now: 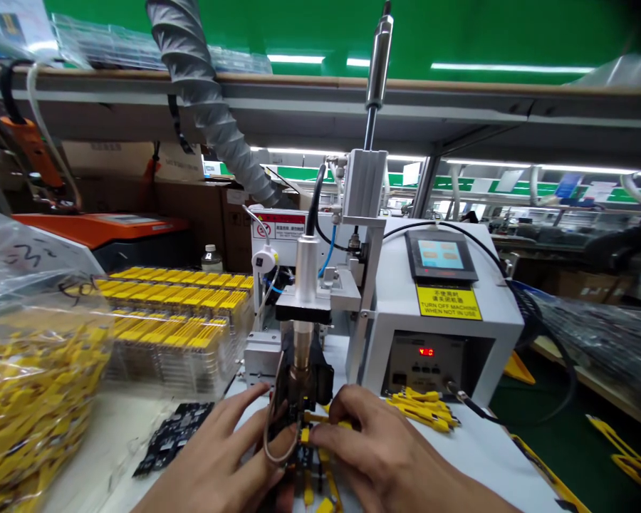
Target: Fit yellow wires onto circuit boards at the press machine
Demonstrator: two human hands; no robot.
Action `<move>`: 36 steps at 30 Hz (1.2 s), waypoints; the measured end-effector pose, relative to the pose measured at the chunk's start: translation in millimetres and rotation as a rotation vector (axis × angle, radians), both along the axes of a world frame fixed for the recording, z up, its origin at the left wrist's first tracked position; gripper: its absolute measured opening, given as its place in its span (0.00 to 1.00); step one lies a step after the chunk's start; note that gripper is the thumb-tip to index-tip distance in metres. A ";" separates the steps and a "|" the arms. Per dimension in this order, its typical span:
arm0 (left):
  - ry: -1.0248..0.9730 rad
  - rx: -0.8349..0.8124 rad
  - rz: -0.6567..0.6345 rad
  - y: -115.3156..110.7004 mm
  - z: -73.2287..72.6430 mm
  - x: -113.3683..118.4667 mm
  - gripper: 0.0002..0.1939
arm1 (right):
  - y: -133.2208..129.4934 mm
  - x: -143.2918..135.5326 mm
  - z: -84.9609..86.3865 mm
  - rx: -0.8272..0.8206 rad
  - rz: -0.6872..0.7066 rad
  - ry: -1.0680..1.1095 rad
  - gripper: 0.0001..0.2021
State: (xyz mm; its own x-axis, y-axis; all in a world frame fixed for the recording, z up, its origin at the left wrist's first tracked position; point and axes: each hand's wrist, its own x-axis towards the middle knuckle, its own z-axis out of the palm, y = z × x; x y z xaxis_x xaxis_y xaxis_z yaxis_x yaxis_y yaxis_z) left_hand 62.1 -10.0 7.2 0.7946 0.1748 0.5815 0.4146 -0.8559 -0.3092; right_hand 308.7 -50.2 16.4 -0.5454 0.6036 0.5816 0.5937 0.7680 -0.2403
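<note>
Right hand: my thumb and forefinger (pixel 347 417) pinch a slim yellow cable (pixel 305 434) with a small blocky end.
Left hand: my fingers (pixel 240 434) crowd in from the other side; I cannot tell whether they grip or only steady.
Cable's place: beneath the smooth metal cylinder (pixel 301 342), well in from the white base's (pixel 475 456) right edge.
Loose pile: flat yellow strips (pixel 424 410) tangled on that base, between my right hand and its right edge.
Dark boards: thin, angular plates (pixel 174 434) beside the base's left edge.
Worktop's left side: crinkled clear bag (pixel 37 399), bulging; stacked glossy trays (pixel 186 360) further back.
</note>
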 end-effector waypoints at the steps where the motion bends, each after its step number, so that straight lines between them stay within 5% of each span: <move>1: 0.013 0.015 -0.004 -0.5 2.1 0.1 0.22 | 0.0 -0.2 0.7 0.006 0.006 0.002 0.12; 10: 0.091 -0.001 -0.016 -4.3 9.8 0.1 0.21 | -2.9 3.9 2.2 -0.084 0.006 -0.006 0.14; 24: -0.054 -0.393 -0.078 -1.6 -4.5 -7.1 0.24 | -1.0 4.5 -1.4 -0.100 0.047 0.047 0.15; 36: -0.071 -0.375 -0.055 -2.6 3.2 -4.0 0.20 | 0.2 5.2 -4.2 -0.117 0.029 0.027 0.14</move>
